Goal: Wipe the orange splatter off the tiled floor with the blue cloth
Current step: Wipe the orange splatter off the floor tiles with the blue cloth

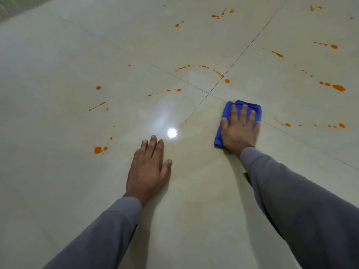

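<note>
Head cam, only view: my right hand point(240, 131) is flat on the blue cloth point(252, 106), fingers straight and spread, pressing it to the floor, not curled round it. The cloth is folded and sits just right of where the tile joints cross. My left hand point(148, 169) is flat on the bare tile point(58, 171), fingers straight, holding nothing, prob. bracing me. The orange splatter is scattered wide: an arc of drops point(202, 69) just beyond the cloth, a row point(314, 125) to its right, bigger blobs far right point(339, 87) and near my left hand point(98, 150). Risks, imo: with a flat palm and no grip, the cloth could slide out or bunch mid-stroke; a loaded cloth may smear orange into thin streaks, and there's a faint yellowish haze near the cloth; drops could get pushed into the grout lines point(194, 111); my grey sleeve point(291, 191) or left palm could drag through wet spots. Surface is glossy pale tile w/ a bright lamp glare point(172, 133), so prob. slick when wet. Room otherwise out of frame.
</note>
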